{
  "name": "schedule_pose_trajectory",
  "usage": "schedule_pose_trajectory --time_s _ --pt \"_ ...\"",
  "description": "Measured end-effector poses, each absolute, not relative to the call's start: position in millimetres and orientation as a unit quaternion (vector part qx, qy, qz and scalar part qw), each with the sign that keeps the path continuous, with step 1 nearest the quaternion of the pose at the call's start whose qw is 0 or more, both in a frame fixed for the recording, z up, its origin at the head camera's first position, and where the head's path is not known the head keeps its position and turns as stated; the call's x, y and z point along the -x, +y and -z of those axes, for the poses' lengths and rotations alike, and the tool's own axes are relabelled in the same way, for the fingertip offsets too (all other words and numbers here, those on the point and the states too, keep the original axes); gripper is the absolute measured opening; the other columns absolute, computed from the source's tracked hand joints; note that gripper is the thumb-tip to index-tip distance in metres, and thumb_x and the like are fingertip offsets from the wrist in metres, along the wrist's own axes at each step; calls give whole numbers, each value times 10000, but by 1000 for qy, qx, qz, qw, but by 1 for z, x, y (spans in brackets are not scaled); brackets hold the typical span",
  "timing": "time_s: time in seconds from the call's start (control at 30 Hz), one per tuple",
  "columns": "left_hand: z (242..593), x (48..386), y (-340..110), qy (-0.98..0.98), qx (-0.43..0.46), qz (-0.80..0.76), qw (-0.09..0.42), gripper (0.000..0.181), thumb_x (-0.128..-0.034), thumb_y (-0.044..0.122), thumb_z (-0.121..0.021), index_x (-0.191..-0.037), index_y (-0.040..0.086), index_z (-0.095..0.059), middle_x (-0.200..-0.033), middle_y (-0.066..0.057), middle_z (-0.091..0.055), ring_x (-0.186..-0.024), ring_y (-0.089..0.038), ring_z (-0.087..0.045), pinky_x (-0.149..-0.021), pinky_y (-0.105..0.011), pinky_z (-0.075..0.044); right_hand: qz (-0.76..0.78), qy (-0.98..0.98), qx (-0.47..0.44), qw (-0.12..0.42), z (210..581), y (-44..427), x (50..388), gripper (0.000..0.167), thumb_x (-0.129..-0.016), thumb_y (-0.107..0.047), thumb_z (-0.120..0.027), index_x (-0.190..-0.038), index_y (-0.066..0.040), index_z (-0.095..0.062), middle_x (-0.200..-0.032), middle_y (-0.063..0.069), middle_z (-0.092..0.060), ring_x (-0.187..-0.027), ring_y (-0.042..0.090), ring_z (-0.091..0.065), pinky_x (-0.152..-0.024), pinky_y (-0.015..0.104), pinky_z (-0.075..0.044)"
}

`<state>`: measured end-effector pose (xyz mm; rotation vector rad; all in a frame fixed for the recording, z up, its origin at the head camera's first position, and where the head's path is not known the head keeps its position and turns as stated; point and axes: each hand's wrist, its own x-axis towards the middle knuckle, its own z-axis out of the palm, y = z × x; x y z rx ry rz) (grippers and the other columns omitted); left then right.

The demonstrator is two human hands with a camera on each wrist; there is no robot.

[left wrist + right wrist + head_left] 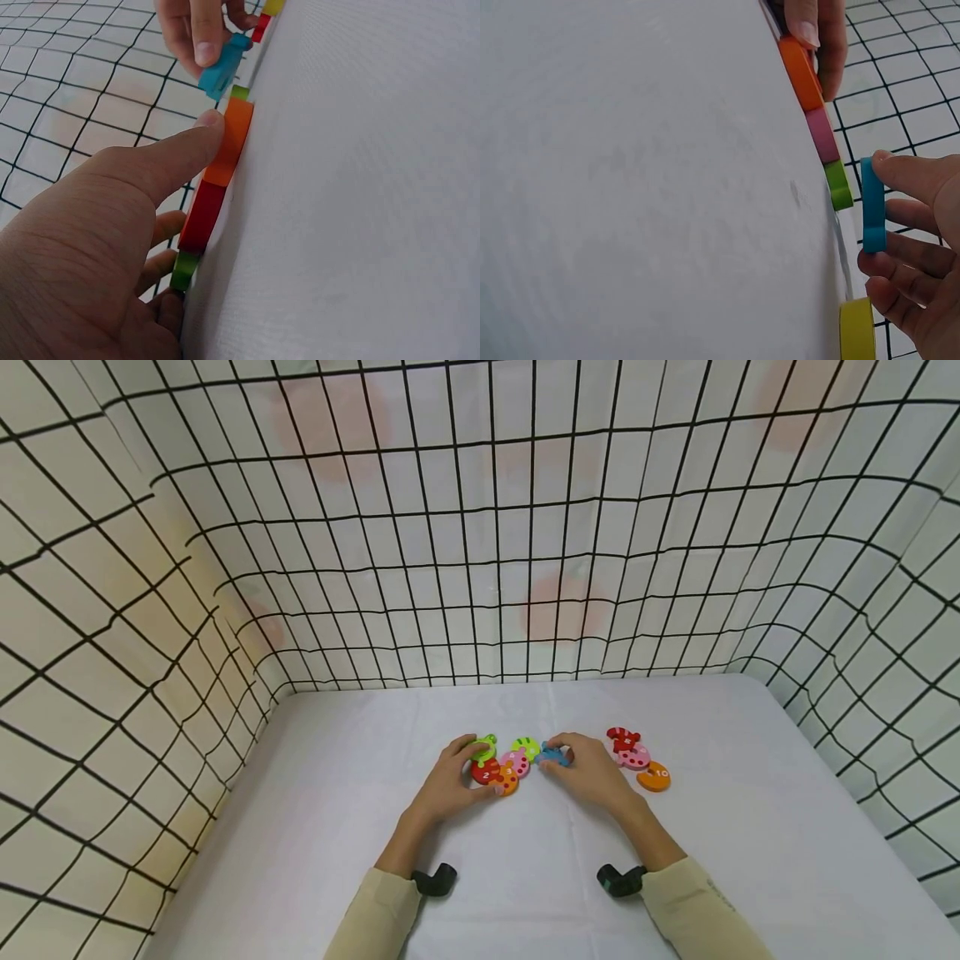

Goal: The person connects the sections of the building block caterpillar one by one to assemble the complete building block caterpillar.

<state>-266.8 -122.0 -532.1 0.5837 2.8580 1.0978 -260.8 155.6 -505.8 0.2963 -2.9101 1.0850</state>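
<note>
A row of flat, numbered puzzle pieces lies joined on the white table: a green piece (487,747), a red piece marked 2 (484,772), an orange piece marked 3 (509,781), a pink piece (519,763) and a striped light green piece (528,746). My left hand (444,787) holds this row at its left end, thumb against the orange edge and fingers around the green end. Between thumb and fingers, my right hand (596,775) pinches a blue puzzle piece (874,206). It is raised off the table, beside the light green end and apart from it in the right wrist view.
Right of my right hand lie a red piece marked 8 (622,741), a dotted pink piece (636,757) and an orange piece marked 10 (655,777). Black wire mesh (491,514) encloses the table (510,893) at the back and sides.
</note>
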Motion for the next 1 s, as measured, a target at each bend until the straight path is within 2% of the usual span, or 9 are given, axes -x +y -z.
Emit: schedule_pose_trajectory --time_s 0.17,0.4,0.6,0.77,1.0 --pt "531 267 -122 917 -187 -351 17 748 -831 507 -803 -1484 247 -544 -1646 -38 -367 -1522 -317 -346 -1184 -595 -384 -349 -933 -91 11 507 151 261 411 -921 -408 -775 -1240 -160 -698 -1081 19 -692 -909 195 -569 -761 285 -503" --pt "529 265 -122 913 -194 -359 10 755 -830 498 -811 -1475 203 -553 -1635 -74 -380 -1507 -343 -364 -1170 -608 -396 -346 -933 -96 15 506 146 260 401 -911 -361 -793 -1231 -141 -692 -1046 30 -667 -889 201 -551 -762 296 -499" --pt "528 265 -122 915 -189 -357 12 750 -829 498 -815 -1474 216 -556 -1639 -54 -376 -1516 -334 -351 -1183 -597 -386 -344 -934 -92 13 506 146 262 407 -907 -357 -797 -1232 -136 -689 -1015 34 -653 -876 197 -544 -736 286 -490" --pt "529 265 -122 914 -190 -358 13 755 -827 505 -815 -1473 212 -558 -1636 -54 -381 -1511 -330 -361 -1182 -592 -390 -346 -935 -81 4 503 144 261 402 -907 -351 -796 -1228 -134 -686 -1015 43 -656 -889 211 -555 -766 305 -514" --pt "531 266 -122 913 -191 -359 10 746 -828 489 -817 -1469 206 -563 -1632 -56 -388 -1504 -319 -380 -1179 -584 -397 -334 -940 -67 -29 502 143 263 381 -899 -311 -805 -1223 -141 -701 -896 47 -585 -850 210 -520 -700 297 -461"
